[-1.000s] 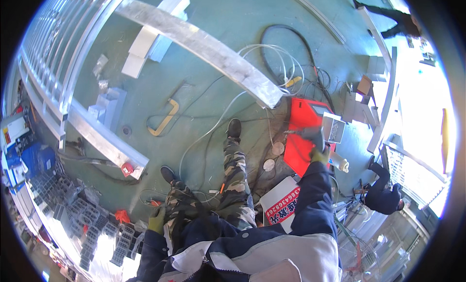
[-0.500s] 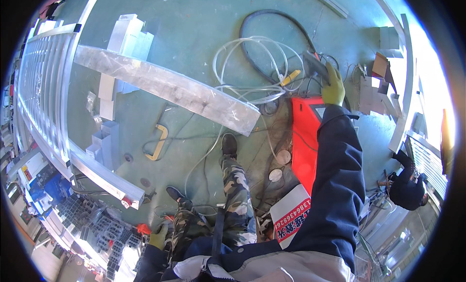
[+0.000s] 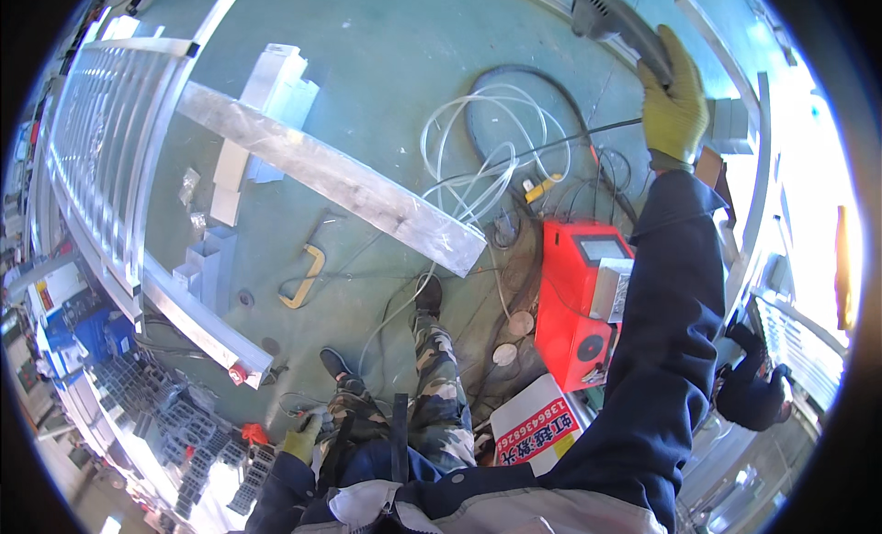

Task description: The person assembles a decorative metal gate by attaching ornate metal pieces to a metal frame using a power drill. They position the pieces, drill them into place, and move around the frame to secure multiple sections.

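Note:
My right hand [image 3: 675, 107], in a yellow-green glove, is wrapped round a dark grey angle grinder [image 3: 625, 29] with vents in its body. It is raised at the upper right, above the floor. A thin black cord [image 3: 588, 133] runs left from near the hand. Beneath my right arm stands a red machine [image 3: 562, 304] with a small screen on top. My left hand [image 3: 299, 442], gloved too, hangs low beside my left thigh, its fingers partly hidden. A long flat aluminium beam [image 3: 340, 180] lies in front of me, its near end close to my foot.
Coiled clear hose [image 3: 478, 157] and a thick black cable [image 3: 551, 79] lie on the floor. A yellow C-shaped clamp [image 3: 308, 277] is near the beam. A metal railing [image 3: 115, 157] stands left. White box sections [image 3: 271, 84] lie under the beam. Another person [image 3: 753, 387] crouches at the right.
My right hand has lifted the grinder up and to the right, away from the red machine. A thin cord now stretches across the hose coil. My left hand stays low by my thigh.

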A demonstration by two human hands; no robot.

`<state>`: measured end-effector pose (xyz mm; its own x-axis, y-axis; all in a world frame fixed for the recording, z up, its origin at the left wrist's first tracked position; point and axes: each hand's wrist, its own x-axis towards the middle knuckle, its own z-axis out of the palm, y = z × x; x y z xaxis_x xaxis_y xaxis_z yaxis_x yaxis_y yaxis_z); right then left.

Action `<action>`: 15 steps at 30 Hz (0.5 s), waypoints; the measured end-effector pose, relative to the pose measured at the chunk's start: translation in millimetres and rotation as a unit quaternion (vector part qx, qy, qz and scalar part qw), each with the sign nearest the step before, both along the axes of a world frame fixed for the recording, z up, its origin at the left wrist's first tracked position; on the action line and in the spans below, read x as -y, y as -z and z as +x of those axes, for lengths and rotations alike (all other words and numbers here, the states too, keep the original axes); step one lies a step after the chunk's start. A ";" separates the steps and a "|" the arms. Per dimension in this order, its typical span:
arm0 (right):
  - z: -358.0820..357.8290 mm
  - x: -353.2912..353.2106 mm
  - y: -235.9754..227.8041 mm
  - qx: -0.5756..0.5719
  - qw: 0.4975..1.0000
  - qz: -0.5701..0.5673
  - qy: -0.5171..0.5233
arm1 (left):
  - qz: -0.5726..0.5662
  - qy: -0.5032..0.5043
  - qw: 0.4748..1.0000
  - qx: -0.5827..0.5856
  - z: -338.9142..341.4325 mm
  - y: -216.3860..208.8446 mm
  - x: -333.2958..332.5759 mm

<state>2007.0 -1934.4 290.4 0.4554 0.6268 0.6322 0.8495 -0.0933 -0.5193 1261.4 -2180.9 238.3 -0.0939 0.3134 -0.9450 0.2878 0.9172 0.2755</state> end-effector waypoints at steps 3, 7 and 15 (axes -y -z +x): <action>-26.5 -15.1 -64.5 -0.019 0.999 0.032 -0.032 | 0.036 -0.019 0.998 0.037 1.1 -1.8 2.5; -85.4 -48.2 -148.7 -0.116 0.964 0.163 -0.175 | 0.061 -0.059 0.995 0.057 -23.0 -5.6 17.7; -242.1 -46.9 -363.7 0.005 0.945 0.213 -0.249 | 0.139 -0.201 0.955 0.171 -52.8 -7.7 33.5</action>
